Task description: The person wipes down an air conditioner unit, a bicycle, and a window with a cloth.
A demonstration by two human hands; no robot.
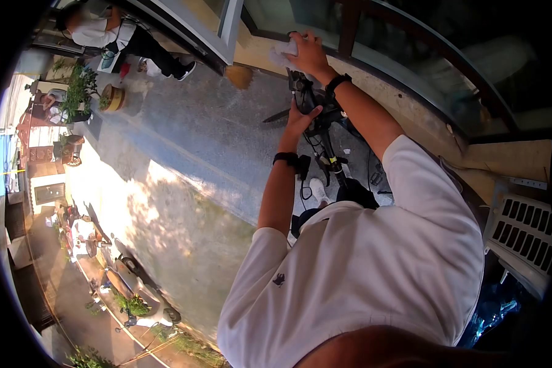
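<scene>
A black bicycle (329,147) stands in front of me beside the wall, its frame showing yellow marks. My left hand (302,118) is closed around a dark part near the bicycle's handlebar, with the thumb toward the frame. Farther up, my right hand (310,52) grips a crumpled whitish cloth (282,54) at the far end of the bicycle. Its fingers are bent over the cloth, and the exact spot it touches is hidden. Black bands circle both wrists.
Windows and a low wall (260,52) run along the right, with a broom (239,76) by the open frame. An air-conditioner unit (524,233) is at lower right. People, a potted plant (112,98) and a scooter (147,300) are across the concrete yard.
</scene>
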